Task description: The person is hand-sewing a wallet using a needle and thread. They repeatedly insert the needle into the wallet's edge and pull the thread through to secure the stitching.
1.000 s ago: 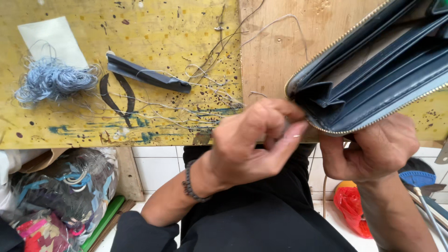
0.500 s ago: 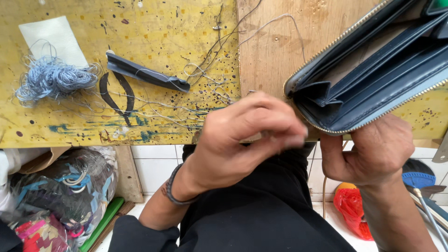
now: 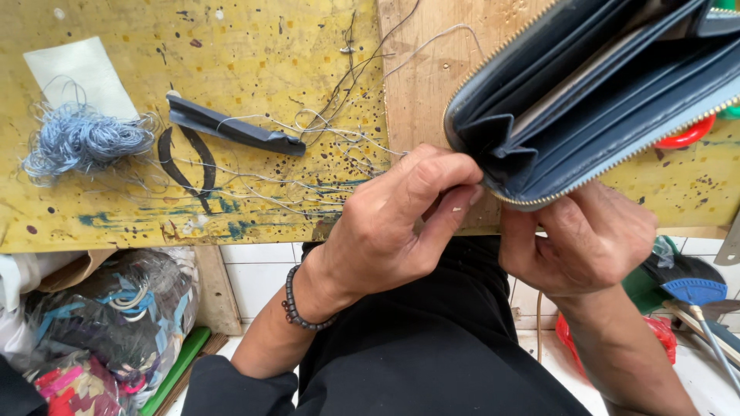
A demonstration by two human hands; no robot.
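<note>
- At the far left of the frame I see a tangle of pale blue thread lying on the yellow, paint-spattered table, with a pale scrap of paper just above it.
- Lower left, below the table edge, sits a plastic bag stuffed with coloured scraps.
- Left of centre, a dark folded strip lies on the table among loose threads, just beside a dark plier-shaped outline.
- In the centre, my left hand has its fingers curled in, thumb and forefinger pressed together at the near corner of the wallet; what they pinch is too small for me to tell, perhaps a thread end. A beaded bracelet circles that wrist.
- Upper right, the dark blue zip wallet hangs open, its folds showing.
- Right of centre, my right hand is closed on the wallet's lower edge from beneath.
</note>
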